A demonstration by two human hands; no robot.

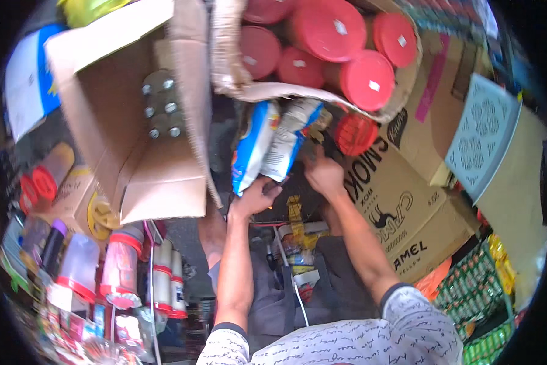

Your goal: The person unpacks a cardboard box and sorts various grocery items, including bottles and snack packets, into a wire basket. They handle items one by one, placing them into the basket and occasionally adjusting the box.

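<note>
Two blue-and-white plastic packets (256, 148) stand side by side, leaning, in front of me. My left hand (253, 199) is at their lower ends, its fingers curled and partly hidden; it appears to grip the left packet. The right packet (284, 146) shows a printed panel. To the right of the packets, my right hand (324, 175) has its index finger stretched forward and the others bent. Whether it holds anything is unclear. A crumpled golden wrapper (318, 125) lies just beyond that finger. Close by is a jar with a red lid (356, 133).
An open cardboard carton (164, 194) on the left holds several bottles (161, 107). Ahead, a torn carton (300, 91) holds several red-lidded jars (328, 27). A large printed carton (419, 219) and a light-blue tray (481, 137) are right. Plastic containers (79, 260) crowd the lower left.
</note>
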